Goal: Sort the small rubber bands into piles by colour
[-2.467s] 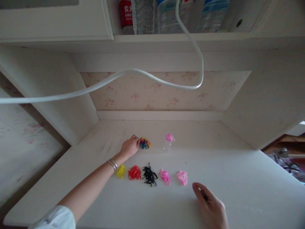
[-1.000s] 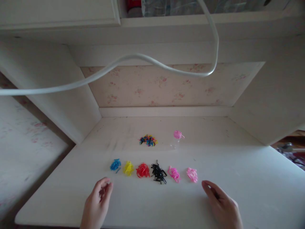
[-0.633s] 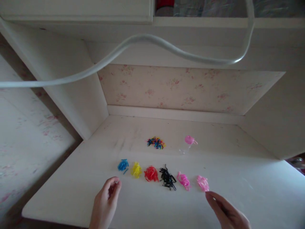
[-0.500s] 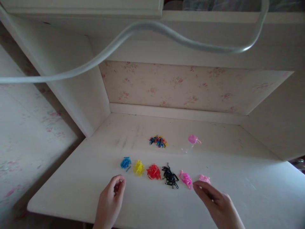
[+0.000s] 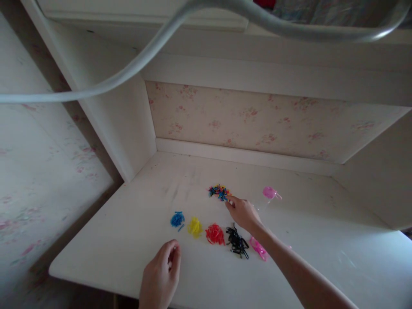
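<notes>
My right hand (image 5: 242, 211) reaches across the table to a small mixed pile of coloured rubber bands (image 5: 218, 191). Its stretched fingertips touch the pile's right edge, and no band shows in its grip. Near the front, my left hand (image 5: 162, 268) is closed with thumb and fingertips together; anything inside is hidden. Beyond it lie sorted heaps in a row: blue bands (image 5: 177, 219), yellow bands (image 5: 195, 227), red bands (image 5: 215, 234), black bands (image 5: 237, 242) and bright pink bands (image 5: 258, 249). My right forearm covers most of the area right of the bright pink heap.
A pink round piece with a small tail (image 5: 269, 192) lies at the back right, beside something clear, partly behind my right hand. A white cable (image 5: 128, 71) crosses the upper view. Cabinet walls (image 5: 106, 107) enclose the white table (image 5: 112, 240) at the sides and back.
My right hand has moved from beside the pink heaps, left and away from me, to the mixed pile. My left hand keeps its closed pose. The view has shifted slightly.
</notes>
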The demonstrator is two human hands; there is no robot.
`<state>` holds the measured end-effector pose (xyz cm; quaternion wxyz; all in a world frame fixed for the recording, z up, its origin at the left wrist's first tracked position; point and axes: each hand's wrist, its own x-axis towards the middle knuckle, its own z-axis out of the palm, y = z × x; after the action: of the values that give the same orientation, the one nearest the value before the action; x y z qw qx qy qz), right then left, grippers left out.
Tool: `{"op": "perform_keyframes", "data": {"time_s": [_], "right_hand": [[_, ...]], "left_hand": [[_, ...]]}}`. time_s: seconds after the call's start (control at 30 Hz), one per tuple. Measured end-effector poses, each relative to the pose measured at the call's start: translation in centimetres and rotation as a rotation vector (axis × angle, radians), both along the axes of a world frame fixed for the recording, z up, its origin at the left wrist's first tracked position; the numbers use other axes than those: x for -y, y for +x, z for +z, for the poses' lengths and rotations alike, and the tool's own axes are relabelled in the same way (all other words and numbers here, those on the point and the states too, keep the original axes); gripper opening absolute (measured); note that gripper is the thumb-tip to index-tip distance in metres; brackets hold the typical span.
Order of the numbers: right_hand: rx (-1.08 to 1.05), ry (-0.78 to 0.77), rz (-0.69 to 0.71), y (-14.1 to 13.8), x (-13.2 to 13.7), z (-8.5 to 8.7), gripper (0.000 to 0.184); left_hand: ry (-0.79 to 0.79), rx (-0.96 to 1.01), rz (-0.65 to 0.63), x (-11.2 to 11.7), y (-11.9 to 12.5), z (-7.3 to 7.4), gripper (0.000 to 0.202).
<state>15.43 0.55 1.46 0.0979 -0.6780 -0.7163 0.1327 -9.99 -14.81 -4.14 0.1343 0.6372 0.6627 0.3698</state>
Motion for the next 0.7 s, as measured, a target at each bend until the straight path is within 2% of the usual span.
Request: {"op": "perform_keyframes", "data": {"time_s": [0.23, 0.7], "right_hand": [[0.124, -0.019, 0.013, -1.3, -2.8, -0.9, 0.040], [0.087, -0.023, 0.065, -1.1, -3.1, -0.7, 0.037]], "left_hand": [[0.006, -0.047, 0.004, 0.1, 0.2, 0.0, 0.017], [0.005, -0.100, -0.007, 0.2, 0.3, 0.2, 0.016]]}}
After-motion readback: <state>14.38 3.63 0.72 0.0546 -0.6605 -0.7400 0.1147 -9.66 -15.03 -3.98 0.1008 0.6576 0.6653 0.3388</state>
